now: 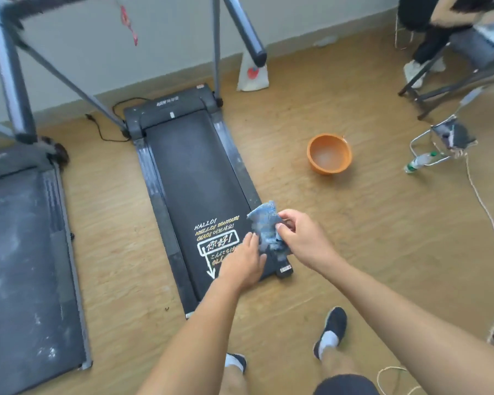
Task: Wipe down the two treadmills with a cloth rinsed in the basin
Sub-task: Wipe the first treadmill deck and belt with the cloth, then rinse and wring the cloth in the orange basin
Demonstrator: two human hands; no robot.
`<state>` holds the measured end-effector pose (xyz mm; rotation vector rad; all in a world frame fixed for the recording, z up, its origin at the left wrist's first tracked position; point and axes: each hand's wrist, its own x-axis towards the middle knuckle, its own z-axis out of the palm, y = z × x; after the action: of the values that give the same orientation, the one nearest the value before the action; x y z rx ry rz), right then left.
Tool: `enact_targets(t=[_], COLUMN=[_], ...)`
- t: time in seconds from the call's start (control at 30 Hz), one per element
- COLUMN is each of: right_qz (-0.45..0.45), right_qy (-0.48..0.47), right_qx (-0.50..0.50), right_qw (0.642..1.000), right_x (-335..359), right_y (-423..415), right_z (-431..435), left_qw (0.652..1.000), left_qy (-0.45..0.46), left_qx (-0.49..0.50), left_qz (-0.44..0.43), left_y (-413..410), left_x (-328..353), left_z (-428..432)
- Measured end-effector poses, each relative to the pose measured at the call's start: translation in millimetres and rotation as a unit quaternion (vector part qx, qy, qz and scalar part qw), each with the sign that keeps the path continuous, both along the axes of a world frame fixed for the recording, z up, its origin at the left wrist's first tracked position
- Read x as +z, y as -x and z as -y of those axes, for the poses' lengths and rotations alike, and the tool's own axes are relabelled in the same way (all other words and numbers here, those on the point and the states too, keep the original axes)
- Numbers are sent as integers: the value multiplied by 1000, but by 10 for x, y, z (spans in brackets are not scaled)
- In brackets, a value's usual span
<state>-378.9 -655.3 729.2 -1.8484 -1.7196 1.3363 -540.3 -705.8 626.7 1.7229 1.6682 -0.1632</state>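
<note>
A blue-grey cloth (264, 223) hangs between my two hands above the near right corner of the middle treadmill (194, 178). My right hand (300, 235) pinches its upper right edge. My left hand (244, 260) holds its lower left part, fingers partly behind the fabric. That treadmill has a black belt with white and yellow lettering. A second treadmill (20, 266), its belt streaked with pale dust, lies at the left edge. The orange basin (329, 153) stands on the floor to the right of the middle treadmill, with a little water in it.
Grey handrail tubes (240, 27) rise from the treadmills. A white bag (253, 72) leans on the wall. At the top right, a seated person (451, 29) on a chair. A plastic bottle (418, 162), a wire stand and a cord (485, 212) lie right. My feet (331, 332) stand on wooden floor.
</note>
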Motion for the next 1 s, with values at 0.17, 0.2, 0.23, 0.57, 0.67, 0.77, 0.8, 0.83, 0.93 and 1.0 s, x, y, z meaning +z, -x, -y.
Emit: enact_targets(t=[0.17, 0.2, 0.23, 0.57, 0.67, 0.77, 0.8, 0.83, 0.93, 1.0], right_qz=[152, 165, 176, 360, 310, 208, 178, 154, 100, 75], right_qy=[-116, -112, -108, -90, -105, -79, -60, -42, 30, 83], right_qx=[115, 127, 136, 265, 232, 219, 212, 197, 122, 96], right_qw=[975, 972, 969, 890, 916, 950, 959, 967, 987, 989], right_x=[333, 292, 265, 213, 147, -53, -168, -290, -816, -1253], right_y=[-1175, -1448, -1716, -3701, -3786, -3726, -3716, -3722, -3785, -3882], right_z=[-714, -859, -1009, -2530, -3011, -3579, -3797, -4036, -4841, -5361], left_qw=[990, 990, 989, 999, 995, 950, 925, 905, 884, 888], left_qy=[-74, -73, -72, -44, -42, 7, 18, 21, 37, 47], left_qx=[-73, -51, -34, 18, 74, 225, 269, 302, 346, 353], left_qz=[-94, -109, -122, -19, 49, 218, 269, 299, 313, 291], left_y=[-700, -862, -1050, -2987, -3340, -3598, -3658, -3701, -3732, -3767], left_x=[373, 399, 389, 599, 540, 424, 351, 254, -204, -642], left_z=[-728, -842, -957, -2532, -3135, -3775, -3999, -4244, -4989, -5451])
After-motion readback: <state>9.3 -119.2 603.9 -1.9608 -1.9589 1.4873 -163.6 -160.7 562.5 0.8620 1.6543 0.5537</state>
